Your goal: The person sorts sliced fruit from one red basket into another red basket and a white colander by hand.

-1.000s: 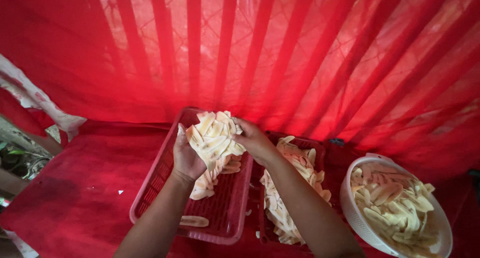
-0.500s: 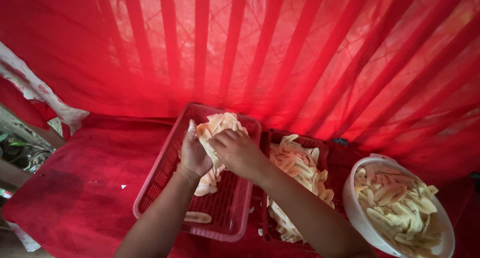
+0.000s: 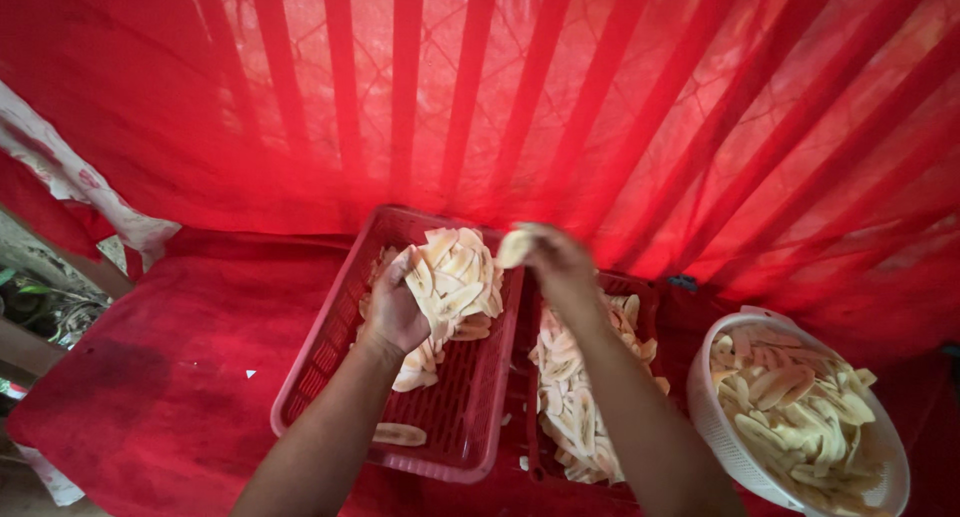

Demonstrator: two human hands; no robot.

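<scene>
Head view, looking down on a red cloth-covered surface before a red striped curtain. The left hand is closed around a bundle of pale sliced strips, thumb and fingers wrapped about the stack so that the slices stay aligned, and holds it just above the mesh floor of the left red basket; the low carry likely keeps any slipping strips falling inside the rim. Below the bundle a few strips trail down to the basket floor, and a single loose slice lies near the front wall. The right hand is raised over the divide between the two baskets, fingers pinched on a single pale slice; the hand is blurred, so the exact grip cannot be told. Both forearms enter from the bottom edge and converge toward the far ends of the baskets, the left wrist bent slightly inward. The right red basket, touching the left one, holds a long heap of more strips. A white colander, also filled with slices, stands just beside it to the right.
</scene>
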